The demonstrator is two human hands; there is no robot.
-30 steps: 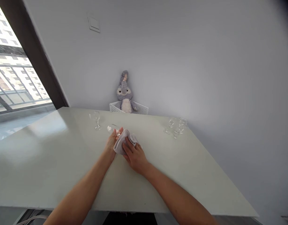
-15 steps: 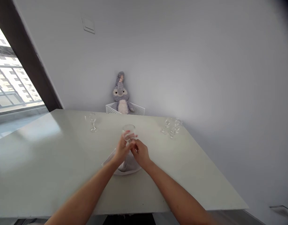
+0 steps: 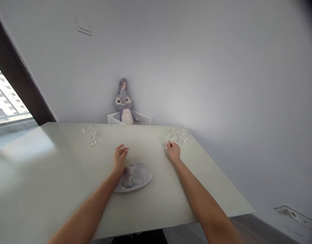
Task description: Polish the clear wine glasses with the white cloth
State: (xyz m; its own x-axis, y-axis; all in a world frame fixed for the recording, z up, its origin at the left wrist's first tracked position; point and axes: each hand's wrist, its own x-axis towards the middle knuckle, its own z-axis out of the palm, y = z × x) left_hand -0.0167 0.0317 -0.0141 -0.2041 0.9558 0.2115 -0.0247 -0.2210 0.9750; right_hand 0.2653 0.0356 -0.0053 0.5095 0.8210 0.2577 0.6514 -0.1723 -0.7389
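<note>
My right hand (image 3: 173, 151) is at the right side of the table, its fingers closed around the stem of a clear wine glass (image 3: 171, 136). That glass stands close to other clear stemmed glasses (image 3: 183, 135); their see-through outlines overlap, so I cannot tell whether they touch. My left hand (image 3: 120, 157) hovers over the middle of the table with loosely curled, parted fingers and nothing in them. Beneath its wrist lies a crumpled grey cloth (image 3: 137, 176). Farther left, another wine glass (image 3: 93, 135) stands upright by itself.
The pale table (image 3: 64, 176) reaches toward a grey wall. Behind its far edge, a grey plush toy (image 3: 125, 105) sits in a white perforated basket (image 3: 144, 119). A window with a dark frame (image 3: 21, 64) is at the left.
The wine glass that was between both hands above the cloth is now at the right by the other glasses, in my right hand. My left hand has let go and moved slightly left.
</note>
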